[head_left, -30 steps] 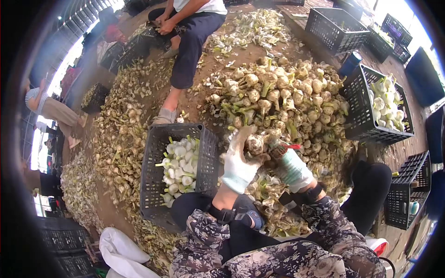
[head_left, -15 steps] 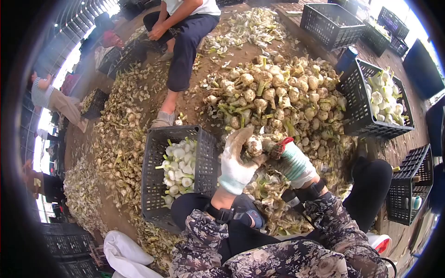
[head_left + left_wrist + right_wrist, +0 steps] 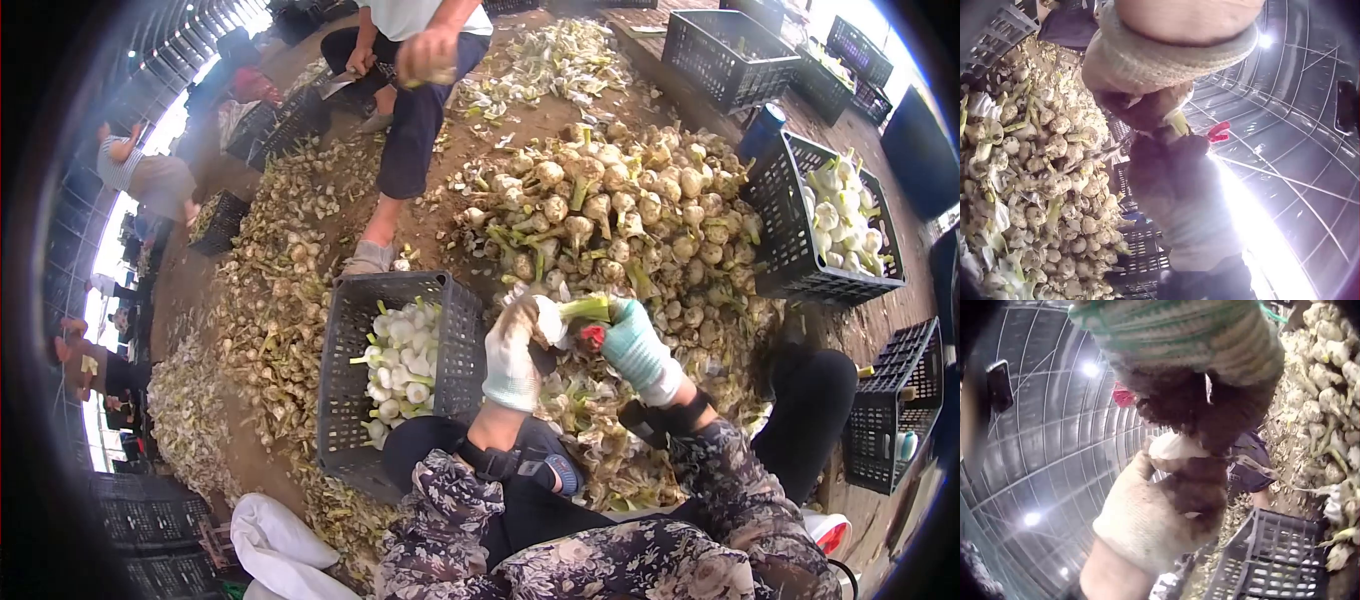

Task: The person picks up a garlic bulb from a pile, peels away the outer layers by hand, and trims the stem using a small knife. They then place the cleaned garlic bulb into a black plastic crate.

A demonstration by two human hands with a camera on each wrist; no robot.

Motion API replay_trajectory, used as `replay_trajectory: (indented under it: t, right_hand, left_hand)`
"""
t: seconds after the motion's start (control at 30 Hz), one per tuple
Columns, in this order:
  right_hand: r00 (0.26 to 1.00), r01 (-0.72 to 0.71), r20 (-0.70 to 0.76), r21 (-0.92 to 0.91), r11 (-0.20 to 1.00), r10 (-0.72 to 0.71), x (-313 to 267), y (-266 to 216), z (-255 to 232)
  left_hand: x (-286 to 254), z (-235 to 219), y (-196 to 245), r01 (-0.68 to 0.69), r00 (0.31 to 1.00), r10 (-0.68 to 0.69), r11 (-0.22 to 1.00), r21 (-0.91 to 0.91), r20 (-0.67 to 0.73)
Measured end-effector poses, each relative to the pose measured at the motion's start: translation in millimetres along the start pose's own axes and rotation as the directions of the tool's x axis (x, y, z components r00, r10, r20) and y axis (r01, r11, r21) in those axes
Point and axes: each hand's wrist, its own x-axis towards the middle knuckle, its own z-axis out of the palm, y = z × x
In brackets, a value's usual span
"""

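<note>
My gloved left hand (image 3: pixel 512 352) grips a garlic bulb (image 3: pixel 548 320) whose exposed side is white and peeled, its green stem (image 3: pixel 583 308) pointing right. At that stem, the curled fingers of my gloved right hand (image 3: pixel 642 352) pinch it. A small red piece (image 3: pixel 593 336) sticks out by the right fingers; what it belongs to is hidden. The right wrist view shows the white bulb (image 3: pixel 1175 447) between both hands. Beyond them lies a heap of unpeeled garlic (image 3: pixel 640 185). To the left, a black crate (image 3: pixel 460 335) contains white, trimmed garlic bulbs (image 3: pixel 405 360).
A person (image 3: pixel 415 130) sits opposite, a blade (image 3: pixel 335 88) in one hand. Another crate (image 3: pixel 785 255) of white bulbs stands right, beside a blue cylinder (image 3: pixel 765 130). Peelings (image 3: pixel 625 465) lie below my hands. A white sack (image 3: pixel 275 545) is at the lower left.
The bulb in my left hand looked brown and dirty earlier; now white flesh and the green stem show. My right hand has turned at the stem. The person opposite has raised a hand.
</note>
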Motion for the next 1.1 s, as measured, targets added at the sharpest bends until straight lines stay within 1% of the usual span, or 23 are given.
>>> replay_trajectory:
  t: [0.07, 0.1, 0.17, 0.2, 0.23, 0.27, 0.3, 0.33, 0.37, 0.4, 0.47, 0.53, 0.6, 0.67, 0.7, 0.73, 0.77, 0.8, 0.87, 0.93, 1.0, 1.07, 1.1]
  right_hand:
    - [0.988, -0.154, 0.04, 0.057, 0.986, 0.152, -3.2, 3.2, -3.5]
    - [0.998, 0.049, 0.04, -0.115, 0.992, -0.045, -2.3, 1.6, -0.5]
    - [0.998, -0.059, -0.037, -0.063, 0.996, 0.057, -2.9, -2.5, 1.9]
    - [0.995, -0.067, -0.09, -0.174, 0.983, 0.052, 2.8, 11.0, -2.2]
    - [0.981, -0.159, -0.112, -0.011, 0.987, 0.157, -1.6, -6.1, 5.6]
    - [0.996, -0.016, -0.094, -0.17, 0.985, 0.0, 0.4, 8.7, -2.5]
    - [0.994, 0.013, -0.108, -0.115, 0.993, -0.025, -2.6, -5.9, 3.5]
    - [0.988, 0.148, 0.008, -0.283, 0.947, -0.152, -4.9, -16.5, 1.3]
    - [0.999, -0.007, 0.036, -0.117, 0.993, 0.012, -7.6, -20.8, -9.8]
    - [0.981, -0.178, 0.086, 0.04, 0.983, 0.174, -9.9, -21.2, -20.3]
    - [0.976, -0.162, 0.183, 0.237, 0.958, 0.119, -17.7, -12.8, -31.3]
    - [0.992, -0.125, 0.067, 0.489, 0.863, 0.106, -31.4, -19.0, -14.4]
    - [0.986, -0.15, 0.048, 0.678, 0.719, 0.16, -22.0, -9.8, -4.9]
    - [0.986, -0.142, 0.029, 0.661, 0.737, 0.164, -19.2, -14.1, 0.0]
    - [0.995, -0.098, 0.054, 0.224, 0.97, 0.088, -13.8, -11.6, -4.9]
    - [0.994, -0.003, 0.106, -0.262, 0.965, 0.032, -10.7, -10.2, -7.6]
    - [0.989, 0.096, 0.143, -0.364, 0.927, -0.046, -14.7, -15.9, -3.1]
    - [0.99, 0.083, 0.135, -0.369, 0.926, -0.035, -11.6, -17.8, -3.1]
    - [0.987, 0.11, 0.108, 0.069, 0.992, -0.117, -0.7, -27.5, -4.6]
    - [0.938, 0.157, -0.336, 0.188, 0.97, -0.087, 6.7, -45.5, 0.6]
    - [0.973, 0.16, -0.149, -0.125, 0.979, -0.178, 16.2, -19.1, -33.8]
    - [0.954, 0.264, 0.007, -0.492, 0.83, -0.299, 8.9, 35.1, -37.3]
    - [0.997, 0.062, -0.041, -0.209, 0.976, -0.072, 14.1, 90.9, -48.8]
  left_hand:
    - [-1.0, 3.9, 4.9, 0.05, 0.993, -0.025, 0.975, 0.216, -0.116]
    - [-2.2, 15.1, 13.3, -0.012, 0.998, 0.036, 0.932, 0.363, -0.058]
    - [1.3, 2.1, -2.9, -0.199, 0.971, 0.226, 0.586, 0.786, 0.078]
    - [3.0, -3.3, -8.1, -0.256, 0.948, 0.284, 0.404, 0.878, 0.146]
    - [4.6, -8.3, -10.1, -0.288, 0.933, 0.306, 0.328, 0.9, 0.187]
    - [6.1, -13.0, -17.8, -0.268, 0.944, 0.31, 0.512, 0.816, 0.115]
    - [3.1, -9.9, -0.4, -0.356, 0.923, 0.326, 0.532, 0.768, 0.202]
    - [-2.0, -5.6, 12.5, -0.095, 0.986, 0.018, 0.879, 0.467, 0.165]
    - [-6.2, -1.1, 29.2, 0.055, 0.971, -0.126, 0.945, 0.322, 0.202]
    - [-8.2, -0.7, 43.1, 0.22, 0.928, -0.261, 0.96, 0.173, 0.268]
    - [-6.5, -6.1, 35.7, 0.363, 0.89, -0.32, 0.928, -0.081, 0.326]
    - [-7.4, -1.1, 41.0, 0.425, 0.882, -0.355, 0.884, -0.197, 0.309]
    - [0.2, -3.6, 21.3, 0.171, 0.978, -0.172, 0.985, 0.017, 0.121]
    - [-1.8, -7.9, 10.7, 0.053, 0.994, -0.068, 0.985, 0.165, 0.087]
    - [-2.7, -6.8, 9.2, -0.061, 0.991, 0.023, 0.955, 0.289, 0.131]
    - [-3.4, -6.1, 6.5, -0.174, 0.977, 0.105, 0.898, 0.403, 0.187]
    - [0.0, -16.3, -3.2, -0.087, 0.979, 0.013, 0.931, 0.354, 0.205]
    - [-10.3, -2.7, 27.7, 0.038, 0.977, -0.068, 0.988, 0.15, 0.2]
    - [-12.0, 6.5, 42.9, -0.007, 0.971, -0.039, 0.981, 0.192, 0.236]
    - [-24.0, 18.7, 62.5, 0.388, 0.919, -0.381, 0.919, -0.065, 0.102]
    - [-15.5, 6.6, 36.1, 0.17, 0.973, -0.15, 0.98, -0.102, 0.176]
    - [-9.0, 0.6, 37.0, 0.184, 0.964, -0.15, 0.973, -0.142, 0.222]
    - [-9.2, 1.9, 39.5, 0.174, 0.964, -0.151, 0.98, -0.091, 0.218]
